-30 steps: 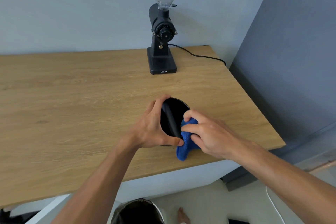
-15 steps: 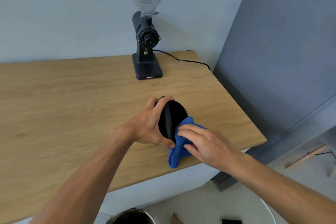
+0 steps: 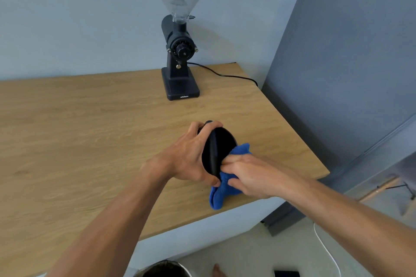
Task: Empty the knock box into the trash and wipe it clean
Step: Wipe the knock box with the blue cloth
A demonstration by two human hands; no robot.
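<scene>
Both hands meet: left hand (image 3: 188, 157) grips knock box (image 3: 221, 148), right hand (image 3: 252, 175) presses cloth (image 3: 222, 193) inside.

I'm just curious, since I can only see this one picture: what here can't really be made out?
Head view only:
- Inside of the knock box: too dark to judge clean or dirty.
- Right hand fingertips: buried in the blue cloth.
- Trash bin: cut off by the bottom edge.
- Grinder cord's end: drops behind the table edge.

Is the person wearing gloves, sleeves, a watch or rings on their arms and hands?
Nothing of the sort shows. The left hand and right hand are bare, without gloves, and both forearms are uncovered as far as the picture's edge. No watch, ring or bracelet is visible.
</scene>
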